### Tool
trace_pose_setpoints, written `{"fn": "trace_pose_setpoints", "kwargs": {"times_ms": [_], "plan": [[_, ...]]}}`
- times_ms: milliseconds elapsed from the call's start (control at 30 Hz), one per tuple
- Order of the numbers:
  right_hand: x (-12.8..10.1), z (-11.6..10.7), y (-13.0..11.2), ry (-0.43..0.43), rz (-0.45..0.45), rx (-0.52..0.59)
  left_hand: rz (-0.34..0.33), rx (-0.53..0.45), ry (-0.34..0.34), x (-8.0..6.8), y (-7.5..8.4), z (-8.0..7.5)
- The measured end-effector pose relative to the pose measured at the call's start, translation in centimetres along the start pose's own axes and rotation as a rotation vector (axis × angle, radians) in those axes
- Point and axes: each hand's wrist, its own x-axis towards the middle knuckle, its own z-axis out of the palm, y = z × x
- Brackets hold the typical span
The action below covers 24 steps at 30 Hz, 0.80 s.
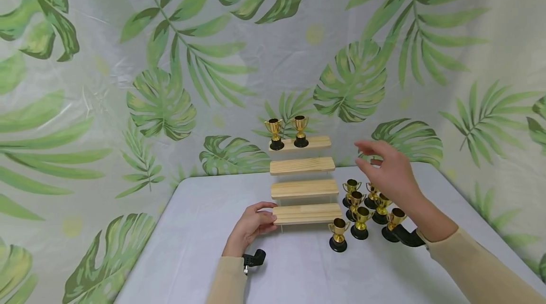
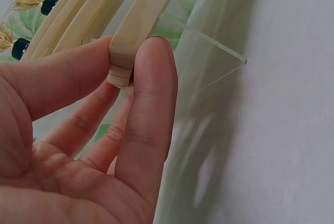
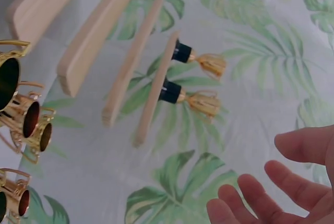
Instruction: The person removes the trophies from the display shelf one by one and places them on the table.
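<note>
My left hand (image 1: 252,225) pinches the left end of the lowest wooden step (image 1: 308,214) of a tiered display stand; the left wrist view shows thumb and finger on either side of the board (image 2: 136,31). Raised above the table on the right, my right hand (image 1: 390,171) has its fingers parted and nothing between them. Two small gold trophy cups with black bases, a left one (image 1: 275,133) and a right one (image 1: 300,131), stand upright on the top step (image 1: 319,142). Below my right hand, several similar trophies (image 1: 360,222) stand on the table.
The two middle steps, an upper one (image 1: 302,165) and a lower one (image 1: 304,188), rest on clear supports. One trophy (image 1: 338,234) stands just in front of the lowest step's right end. A leaf-patterned cloth (image 1: 281,62) hangs behind the white-covered table (image 1: 170,247).
</note>
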Motion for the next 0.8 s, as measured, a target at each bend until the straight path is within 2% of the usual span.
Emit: {"fn": "trace_pose_setpoints", "kwargs": {"times_ms": [467,800], "plan": [[3.4,0.7,-1.9,0.020,0.006,0.117,-0.005,0.012,0.010,0.1,0.0,0.1],[6.4,1.6,-3.1,0.026,-0.019,0.162,-0.002,0.011,-0.001,0.1,0.1,0.0]]}}
